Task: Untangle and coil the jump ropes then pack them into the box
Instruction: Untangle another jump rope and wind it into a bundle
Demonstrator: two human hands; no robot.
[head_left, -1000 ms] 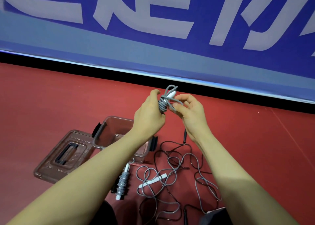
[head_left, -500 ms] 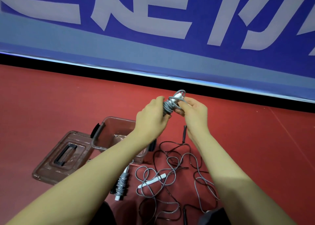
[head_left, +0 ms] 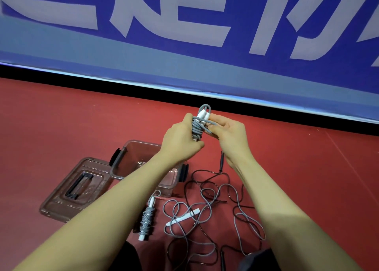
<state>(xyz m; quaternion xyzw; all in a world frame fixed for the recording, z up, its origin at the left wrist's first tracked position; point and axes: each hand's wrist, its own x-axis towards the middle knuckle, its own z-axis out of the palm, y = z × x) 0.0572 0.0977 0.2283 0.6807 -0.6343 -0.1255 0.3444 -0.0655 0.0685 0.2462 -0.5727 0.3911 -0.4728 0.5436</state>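
A grey jump rope wound around its white handles point(head_left: 200, 125) is held up above the red floor point(head_left: 61, 127), between both hands. It is gripped from the left by the left hand point(head_left: 180, 139), whose fingers are curled round the lower part of the bundle, and a grey strand of it is pinched at the right side by the thumb and fingers of the right hand point(head_left: 227, 133). A small loop of cord is seen standing above the handle tops. Below the forearms, an open clear box point(head_left: 131, 158) with black latches is set on the floor, with its lid point(head_left: 78, 188) laid flat just beside it on the left. In front of the box, a second coiled grey rope point(head_left: 146, 219) is laid down, and to its right a loose tangle of grey and black ropes point(head_left: 209, 209) is spread out, with one white handle point(head_left: 183, 216) lying among the strands. A blue banner with large pale characters point(head_left: 184, 24) is seen behind.
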